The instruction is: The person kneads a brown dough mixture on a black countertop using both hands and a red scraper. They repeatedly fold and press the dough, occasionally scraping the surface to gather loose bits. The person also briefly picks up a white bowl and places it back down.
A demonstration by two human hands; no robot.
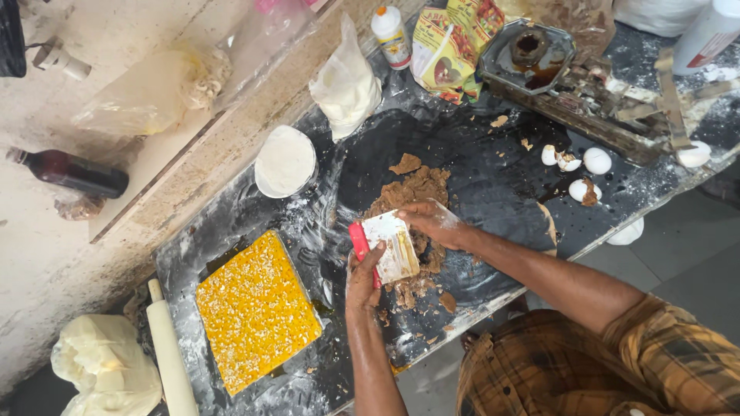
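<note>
Scraper (391, 246) gripped by left hand (362, 277) over brown dough (412, 192); right hand (432, 222) fingers pinching scraper's top edge.

A dark, flour-dusted bench (493, 166) carries brown dough (412, 192) at its middle. A yellow crumb-topped slab (254, 308), rolling pin (171, 354) and eggshells (582, 162) also lie there.

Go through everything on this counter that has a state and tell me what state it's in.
Scraper: held in both hands, smeared.
Left hand: gripping the red handle.
Right hand: fingers on the blade.
Brown dough: broken, crumbly.
Eggs: cracked, shells empty.
Yellow slab: flat, crumb-topped.
Rolling pin: lying unused.
</note>
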